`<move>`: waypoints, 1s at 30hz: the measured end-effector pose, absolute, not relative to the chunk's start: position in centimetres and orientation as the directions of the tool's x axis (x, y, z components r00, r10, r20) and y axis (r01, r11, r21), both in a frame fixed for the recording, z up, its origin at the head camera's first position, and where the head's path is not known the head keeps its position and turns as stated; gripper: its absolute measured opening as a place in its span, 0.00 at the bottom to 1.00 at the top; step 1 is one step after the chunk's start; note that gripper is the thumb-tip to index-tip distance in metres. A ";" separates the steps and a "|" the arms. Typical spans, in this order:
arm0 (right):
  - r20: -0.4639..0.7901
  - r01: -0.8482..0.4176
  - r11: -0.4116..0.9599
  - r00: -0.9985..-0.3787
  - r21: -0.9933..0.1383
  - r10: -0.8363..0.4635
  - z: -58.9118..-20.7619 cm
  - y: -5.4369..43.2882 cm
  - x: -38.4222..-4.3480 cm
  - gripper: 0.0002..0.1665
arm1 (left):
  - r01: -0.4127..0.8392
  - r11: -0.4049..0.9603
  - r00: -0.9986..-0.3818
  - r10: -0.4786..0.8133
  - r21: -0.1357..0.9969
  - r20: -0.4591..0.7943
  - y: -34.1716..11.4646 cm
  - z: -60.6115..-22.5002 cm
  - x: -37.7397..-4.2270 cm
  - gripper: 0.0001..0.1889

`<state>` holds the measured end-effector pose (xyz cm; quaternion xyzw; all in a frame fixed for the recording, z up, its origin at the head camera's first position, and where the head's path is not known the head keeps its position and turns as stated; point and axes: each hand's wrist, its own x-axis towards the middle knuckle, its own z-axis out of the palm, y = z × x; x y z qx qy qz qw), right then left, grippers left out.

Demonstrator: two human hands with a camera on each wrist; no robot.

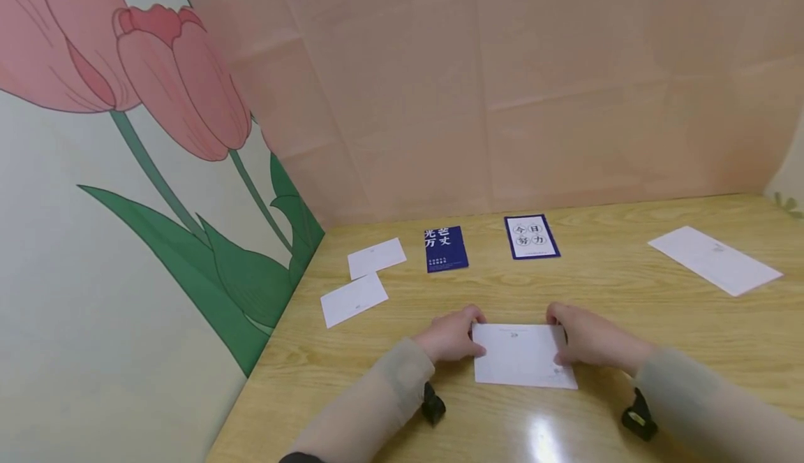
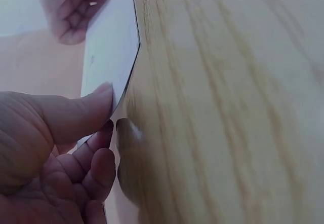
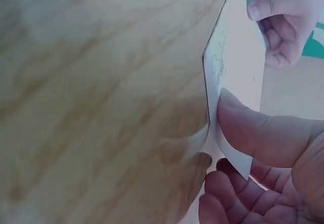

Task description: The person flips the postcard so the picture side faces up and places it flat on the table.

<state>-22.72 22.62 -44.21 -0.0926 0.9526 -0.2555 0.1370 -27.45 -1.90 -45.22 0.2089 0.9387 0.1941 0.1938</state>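
A white card [image 1: 521,362] with small faint print is held by both hands just over the wooden table, near the front. My left hand [image 1: 451,336] pinches its left edge; in the left wrist view the thumb [image 2: 86,110] lies on the card's face and the curled fingers sit behind it. On the opposite edge my right hand [image 1: 593,339] has the same grip. The right wrist view shows the right thumb [image 3: 253,133] pressed on the card [image 3: 238,72], with fingers curled behind. Small marks and writing show on its face there. The card's back is hidden.
Two white cards, one farther back [image 1: 377,258] and one nearer [image 1: 354,300], lie at the left. A dark blue card [image 1: 447,257] and a blue-bordered white card [image 1: 532,243] lie at the back. Another white card [image 1: 715,260] is far right. A tulip-painted wall [image 1: 157,274] bounds the table's left.
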 end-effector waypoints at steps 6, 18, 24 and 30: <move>-0.208 -0.073 0.814 -0.950 -0.577 -0.232 -44.1 23.0 -22.8 0.25 | 0.287 0.794 -0.832 0.484 0.536 -0.272 -2.3 -45.1 -27.4 0.17; -0.209 -0.026 0.748 -0.953 -0.663 -0.218 -43.6 23.7 -22.5 0.20 | 0.171 0.734 -0.854 0.443 0.657 -0.272 -2.4 -44.5 -26.9 0.14; -0.186 -0.018 0.715 -0.961 -0.698 -0.206 -43.5 24.2 -22.5 0.21 | 0.143 0.685 -0.865 0.438 0.715 -0.247 -2.5 -44.5 -27.0 0.14; -0.180 0.019 0.634 -0.965 -0.773 -0.191 -43.4 24.5 -22.6 0.26 | 0.174 0.625 -0.876 0.451 0.761 -0.170 -2.8 -44.6 -27.2 0.15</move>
